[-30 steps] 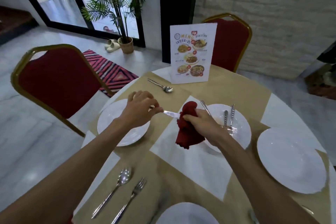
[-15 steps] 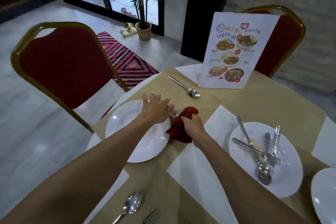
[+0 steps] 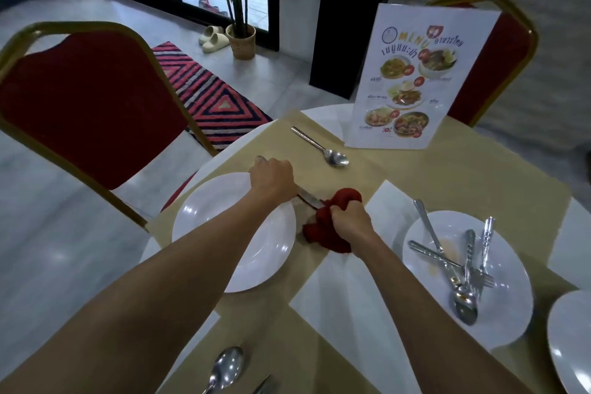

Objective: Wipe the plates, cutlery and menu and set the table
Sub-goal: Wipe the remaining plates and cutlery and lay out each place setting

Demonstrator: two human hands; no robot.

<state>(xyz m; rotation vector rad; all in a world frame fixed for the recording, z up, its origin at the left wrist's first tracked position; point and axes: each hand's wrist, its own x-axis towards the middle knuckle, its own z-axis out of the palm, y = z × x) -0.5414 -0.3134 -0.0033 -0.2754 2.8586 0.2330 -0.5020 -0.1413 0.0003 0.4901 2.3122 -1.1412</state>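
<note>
Grips one end of a piece of cutlery (image 3: 311, 200) in the left hand (image 3: 271, 177), fingers curled tight round it just past the far rim of a white plate (image 3: 224, 233). Clutches a bunched red cloth (image 3: 329, 232) in the right hand (image 3: 350, 221), fist closed on it and the cloth wrapped round the other end of the same piece, leaving only a short stretch of bare metal in sight between the two fists. Cannot tell knife from fork or spoon, with both ends hidden. Holds it all low over the tan tablecloth (image 3: 463, 176), just right of the white plate, the loose tail of the cloth hanging toward the table. Farther back, a lone spoon (image 3: 323, 147) flat on the tablecloth, bowl nearer, handle pointing away to the left, near the foot of an upright menu card (image 3: 415, 77). To the right, a second plate (image 3: 502, 317) bearing a loose pile of cutlery (image 3: 462, 269), spoons and forks crossed over one another, with a faint orange smear beside them. At the right edge, part of a third plate (image 3: 572, 339). At the bottom edge, another spoon (image 3: 224, 368) and, just beside it, the tip of a fork (image 3: 263, 388). Beyond the table, a red chair (image 3: 89, 105) at the left and a second red chair (image 3: 499, 67) behind the menu card. On the floor, a striped rug (image 3: 211, 96), a potted palm (image 3: 240, 40) and pale slippers (image 3: 213, 40).
</note>
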